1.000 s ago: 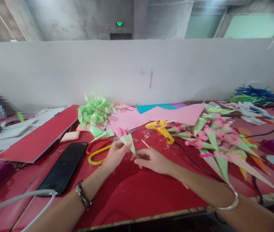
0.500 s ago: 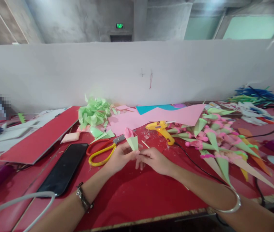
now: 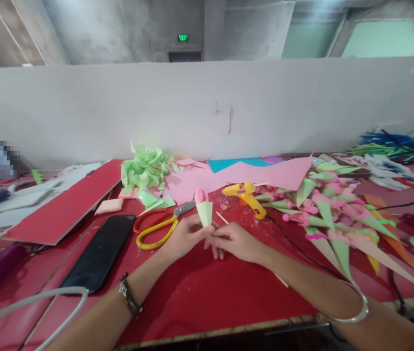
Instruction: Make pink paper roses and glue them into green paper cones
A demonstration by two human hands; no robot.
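While both hands meet over the red table [image 3: 210, 297], the left hand [image 3: 185, 237] pinches the green paper cone [image 3: 204, 213] by its narrow lower end, thumb and forefinger closed tight on it. Cone stands upright, wide mouth up, just above the tabletop between the scissors [image 3: 158, 227] and the glue gun [image 3: 245, 195]. Pink bud [image 3: 201, 195] sits in the mouth; held this way, it likely stays seated and in the person's sight.

Right hand [image 3: 236, 242] lies knuckles up, fingertips drawn together at the cone's point, touching or nearly touching the left fingers. Cannot tell whether it grips the point, holds something small, or only steadies it.

Glue gun rests near the right hand, its black cord [image 3: 294, 247] trailing to the table edge. Pile of finished cones [image 3: 333, 214] lies to the right, well apart from the hands. Pink paper sheet [image 3: 265, 173] and green paper scraps [image 3: 143, 168] sit behind; phone [image 3: 99, 252] lies left, face dark.

Hard to make out: the cone's very tip, hidden by fingers. A thin stick [image 3: 222, 218] shows behind the right hand; its lower end is covered. Far-left clutter is blurred, and both forearms run out of view at the bottom.
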